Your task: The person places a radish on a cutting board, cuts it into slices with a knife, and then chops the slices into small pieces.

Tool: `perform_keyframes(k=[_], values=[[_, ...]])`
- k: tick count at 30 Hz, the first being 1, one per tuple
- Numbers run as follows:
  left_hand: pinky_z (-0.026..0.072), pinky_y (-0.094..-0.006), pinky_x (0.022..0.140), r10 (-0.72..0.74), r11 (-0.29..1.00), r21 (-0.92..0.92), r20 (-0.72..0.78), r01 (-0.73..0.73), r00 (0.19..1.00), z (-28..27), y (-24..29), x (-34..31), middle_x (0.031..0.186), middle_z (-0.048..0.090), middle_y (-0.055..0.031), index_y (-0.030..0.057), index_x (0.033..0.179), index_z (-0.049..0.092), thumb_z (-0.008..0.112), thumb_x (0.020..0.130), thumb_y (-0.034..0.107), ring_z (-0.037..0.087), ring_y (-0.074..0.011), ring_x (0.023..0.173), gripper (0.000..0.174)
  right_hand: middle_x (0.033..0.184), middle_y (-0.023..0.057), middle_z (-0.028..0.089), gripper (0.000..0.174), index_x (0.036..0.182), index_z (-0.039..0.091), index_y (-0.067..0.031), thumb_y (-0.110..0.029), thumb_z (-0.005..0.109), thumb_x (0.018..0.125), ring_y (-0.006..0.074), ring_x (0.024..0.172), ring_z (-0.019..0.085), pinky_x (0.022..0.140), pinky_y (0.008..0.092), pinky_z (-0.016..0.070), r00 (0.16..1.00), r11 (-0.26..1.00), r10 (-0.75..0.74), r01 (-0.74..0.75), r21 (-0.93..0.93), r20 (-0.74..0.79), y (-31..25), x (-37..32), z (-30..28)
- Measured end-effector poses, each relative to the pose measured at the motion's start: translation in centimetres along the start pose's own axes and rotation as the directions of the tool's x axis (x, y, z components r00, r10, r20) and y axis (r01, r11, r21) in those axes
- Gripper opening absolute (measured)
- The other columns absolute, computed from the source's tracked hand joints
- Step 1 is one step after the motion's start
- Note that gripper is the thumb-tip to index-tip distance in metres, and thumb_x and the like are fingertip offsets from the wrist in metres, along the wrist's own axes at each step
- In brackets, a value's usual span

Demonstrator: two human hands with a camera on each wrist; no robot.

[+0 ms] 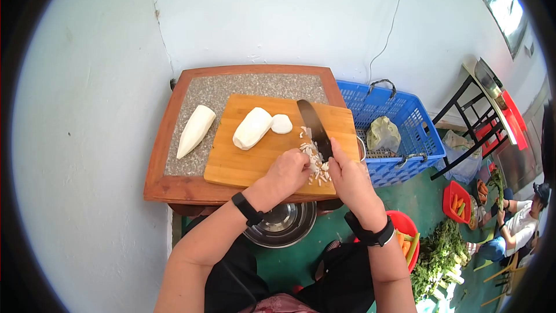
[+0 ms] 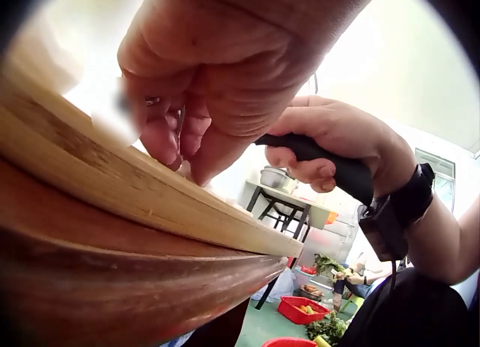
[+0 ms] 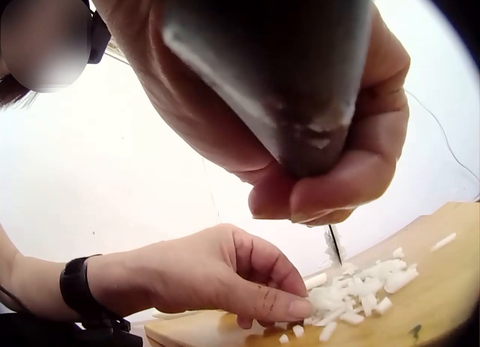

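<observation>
My right hand [image 1: 351, 185] grips the black handle of a dark-bladed kitchen knife [image 1: 313, 123]; the blade points away from me over the chopping board [image 1: 231, 159]. Small chopped white radish pieces [image 3: 360, 294] lie in a loose pile beside the blade, toward the board's right side. Curled fingers and thumb of my left hand [image 1: 288, 173] pinch at the near left edge of this pile. Left of the knife, a thick peeled white radish piece [image 1: 253, 128] rests on the board, with a round cut radish chunk [image 1: 282, 124] right by it.
A tapered peeled radish [image 1: 196, 131] lies on the table's stone top [image 1: 200, 90], left of the board. A blue crate [image 1: 414, 110] stands against the table's right side. Below are a metal basin [image 1: 284, 226] and a red basin [image 1: 399, 218]. A person [image 1: 518, 229] sits at the far right.
</observation>
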State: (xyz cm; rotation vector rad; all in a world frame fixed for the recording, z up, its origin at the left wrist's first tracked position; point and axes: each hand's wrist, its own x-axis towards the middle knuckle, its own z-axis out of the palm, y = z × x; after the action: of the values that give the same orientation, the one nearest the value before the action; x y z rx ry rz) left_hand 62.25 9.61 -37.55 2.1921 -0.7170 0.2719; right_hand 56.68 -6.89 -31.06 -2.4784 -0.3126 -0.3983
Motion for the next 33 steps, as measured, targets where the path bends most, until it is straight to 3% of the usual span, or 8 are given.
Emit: perform_keyframes(k=[9, 15, 18, 21, 24, 27, 30, 33], values=[[0.0512, -0.0432, 0.066, -0.025, 1.000, 0.015, 0.020, 0.025, 0.999, -0.3, 0.3, -0.1, 0.074, 0.062, -0.0199, -0.0010, 0.072, 0.065, 0.073, 0.073, 0.010, 0.063, -0.0368, 0.072, 0.014, 0.077, 0.0323, 0.061, 0.042, 0.133, 0.048, 0.0002, -0.010, 0.052, 0.093, 0.0464, 0.076, 0.063, 0.067, 0.0535, 0.0479, 0.999, 1.000, 0.024, -0.023, -0.010, 0.042, 0.7, -0.5, 1.8], [0.0512, -0.0434, 0.066, -0.019, 0.999, 0.030, -0.016, 0.019, 1.000, 0.0, 0.0, -0.1, 0.073, 0.063, -0.0200, -0.0011, 0.072, 0.065, 0.072, 0.074, 0.012, 0.063, -0.0371, 0.072, 0.015, 0.092, 0.0311, 0.063, 0.041, 0.132, 0.049, 0.0000, -0.011, 0.054, 0.093, 0.0457, 0.088, 0.062, 0.075, 0.0484, 0.0480, 0.989, 0.992, 0.124, -0.127, 0.025, 0.082, -0.8, 0.1, -0.3], [0.0512, -0.0437, 0.066, -0.047, 0.998, 0.051, -0.029, 0.048, 0.998, -0.1, 0.0, -0.1, 0.073, 0.063, -0.0195, -0.0008, 0.072, 0.065, 0.072, 0.075, 0.012, 0.063, -0.0369, 0.071, 0.015, 0.079, 0.0322, 0.062, 0.043, 0.134, 0.046, -0.0012, -0.011, 0.052, 0.093, 0.0470, 0.076, 0.062, 0.069, 0.0543, 0.0478, 1.000, 1.000, 0.018, -0.018, 0.001, 0.011, -1.0, 0.0, -0.4], [0.0510, -0.0440, 0.066, -0.033, 0.999, 0.006, -0.047, 0.033, 0.998, -0.2, -0.1, 0.1, 0.073, 0.063, -0.0190, -0.0004, 0.073, 0.065, 0.072, 0.075, 0.013, 0.063, -0.0367, 0.071, 0.015, 0.080, 0.0324, 0.062, 0.043, 0.134, 0.046, -0.0009, -0.011, 0.052, 0.093, 0.0472, 0.077, 0.062, 0.069, 0.0548, 0.0472, 0.998, 1.000, -0.001, 0.000, 0.005, 0.063, 0.3, -0.4, 1.4], [0.0506, -0.0440, 0.066, -0.036, 0.999, 0.035, -0.031, 0.037, 0.999, -0.1, -0.4, 0.2, 0.073, 0.063, -0.0191, -0.0001, 0.074, 0.065, 0.072, 0.076, 0.014, 0.063, -0.0367, 0.072, 0.016, 0.098, 0.0308, 0.063, 0.041, 0.133, 0.050, -0.0024, -0.012, 0.053, 0.093, 0.0451, 0.094, 0.061, 0.080, 0.0470, 0.0489, 0.989, 0.994, 0.106, -0.106, -0.006, 0.103, -0.3, -0.3, 1.0], [0.0504, -0.0439, 0.067, -0.031, 0.998, 0.058, -0.033, 0.033, 0.999, -0.2, -0.2, 0.0, 0.073, 0.063, -0.0192, -0.0001, 0.074, 0.065, 0.072, 0.076, 0.014, 0.063, -0.0366, 0.072, 0.016, 0.100, 0.0311, 0.062, 0.041, 0.133, 0.050, -0.0027, -0.012, 0.054, 0.093, 0.0449, 0.097, 0.060, 0.080, 0.0471, 0.0487, 0.988, 0.991, 0.124, -0.129, 0.046, 0.091, 0.0, -0.1, 0.7], [0.0504, -0.0439, 0.067, -0.035, 0.998, 0.051, -0.030, 0.037, 0.999, -0.3, -0.1, -0.1, 0.074, 0.063, -0.0192, -0.0001, 0.073, 0.065, 0.071, 0.076, 0.014, 0.063, -0.0365, 0.072, 0.016, 0.077, 0.0315, 0.062, 0.042, 0.133, 0.047, -0.0010, -0.009, 0.052, 0.092, 0.0470, 0.076, 0.062, 0.069, 0.0549, 0.0468, 0.999, 0.999, 0.028, -0.029, 0.025, 0.018, -0.7, 0.1, -0.2], [0.0503, -0.0440, 0.067, -0.028, 0.998, 0.059, -0.026, 0.029, 0.999, -0.5, 0.1, -0.1, 0.074, 0.063, -0.0192, -0.0003, 0.072, 0.065, 0.071, 0.077, 0.014, 0.063, -0.0365, 0.072, 0.016, 0.099, 0.0310, 0.063, 0.041, 0.133, 0.049, -0.0029, -0.011, 0.053, 0.093, 0.0445, 0.095, 0.061, 0.080, 0.0455, 0.0490, 0.992, 0.995, 0.091, -0.086, -0.059, 0.090, 0.1, -0.1, 0.9]])
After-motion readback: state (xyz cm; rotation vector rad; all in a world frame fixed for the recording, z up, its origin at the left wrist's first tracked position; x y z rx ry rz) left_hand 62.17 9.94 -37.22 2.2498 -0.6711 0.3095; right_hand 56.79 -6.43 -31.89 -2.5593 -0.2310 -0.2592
